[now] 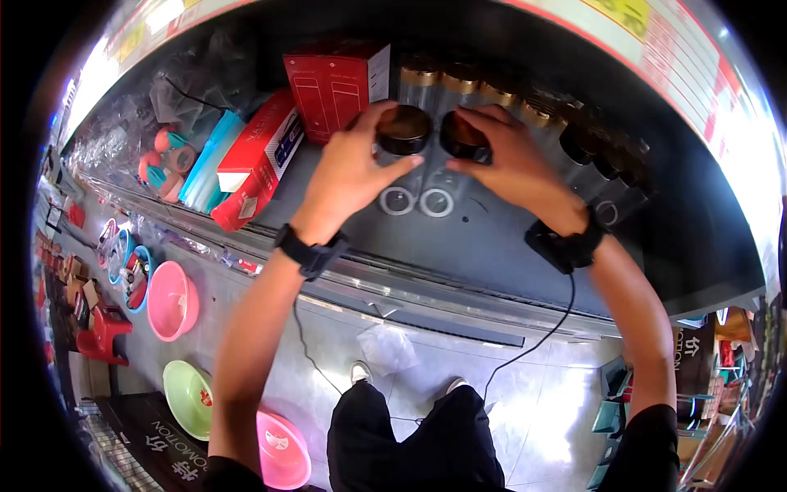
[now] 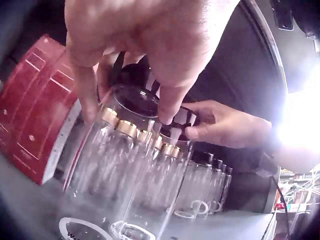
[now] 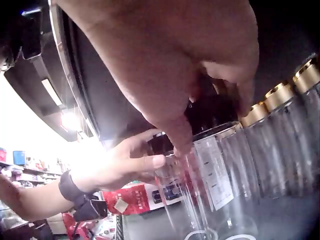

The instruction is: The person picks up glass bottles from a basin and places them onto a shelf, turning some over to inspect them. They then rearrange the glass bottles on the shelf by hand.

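Two clear bottles with dark lids stand side by side on a dark shelf (image 1: pixel 500 254). My left hand (image 1: pixel 348 172) grips the left bottle (image 1: pixel 398 174) around its lid, thumb on the near side. Around the lid of the right bottle (image 1: pixel 439 182), my right hand (image 1: pixel 525 164) curls its fingers and thumb. White rings with lettering show low on both bottles. In the left wrist view, the left thumb and fingers straddle the dark lid (image 2: pixel 134 100). The right wrist view has the right hand (image 3: pixel 175 65) over its bottle's top, the lid partly hidden.
Gold-capped bottles (image 1: pixel 459 78) line the back, and dark-capped bottles (image 1: pixel 607 168) stand to the right. An upright red box (image 1: pixel 332 90) and a tilted red box (image 1: pixel 266 152) are at left, beside plastic-wrapped goods (image 1: pixel 168 160). Basins, one pink (image 1: pixel 173 302), sit on the floor below the shelf edge.
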Motion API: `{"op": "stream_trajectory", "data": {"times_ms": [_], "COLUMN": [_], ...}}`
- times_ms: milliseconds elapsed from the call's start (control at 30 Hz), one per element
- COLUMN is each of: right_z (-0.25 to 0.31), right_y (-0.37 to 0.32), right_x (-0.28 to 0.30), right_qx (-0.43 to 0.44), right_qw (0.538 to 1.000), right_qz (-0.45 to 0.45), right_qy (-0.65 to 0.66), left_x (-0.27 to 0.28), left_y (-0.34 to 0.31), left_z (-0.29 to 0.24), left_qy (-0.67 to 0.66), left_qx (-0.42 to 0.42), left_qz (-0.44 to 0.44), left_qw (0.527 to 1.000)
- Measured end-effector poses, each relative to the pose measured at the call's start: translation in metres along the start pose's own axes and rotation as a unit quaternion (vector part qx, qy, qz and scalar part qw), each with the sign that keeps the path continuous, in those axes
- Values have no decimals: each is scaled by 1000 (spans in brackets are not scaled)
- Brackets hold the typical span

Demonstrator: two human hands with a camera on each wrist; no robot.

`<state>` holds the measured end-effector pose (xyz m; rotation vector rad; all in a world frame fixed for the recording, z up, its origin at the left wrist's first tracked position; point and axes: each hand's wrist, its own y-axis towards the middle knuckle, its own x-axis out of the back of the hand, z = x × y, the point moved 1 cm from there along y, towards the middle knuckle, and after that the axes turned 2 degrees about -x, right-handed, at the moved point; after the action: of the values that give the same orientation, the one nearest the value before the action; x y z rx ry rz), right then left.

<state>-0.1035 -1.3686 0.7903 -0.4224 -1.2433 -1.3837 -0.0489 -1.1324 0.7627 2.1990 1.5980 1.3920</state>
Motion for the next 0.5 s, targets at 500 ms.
{"op": "stream_trajectory", "data": {"times_ms": [500], "right_z": [-82], "right_y": [-40], "right_x": [58], "right_qx": [26], "right_qw": [971], "right_qz": [-56], "right_qy": [-229], "left_x": [-122], "left_y": [80], "left_z": [-36], "left_qy": [10], "left_qx": [-65], "left_qz": [2], "left_qw": [998]}}
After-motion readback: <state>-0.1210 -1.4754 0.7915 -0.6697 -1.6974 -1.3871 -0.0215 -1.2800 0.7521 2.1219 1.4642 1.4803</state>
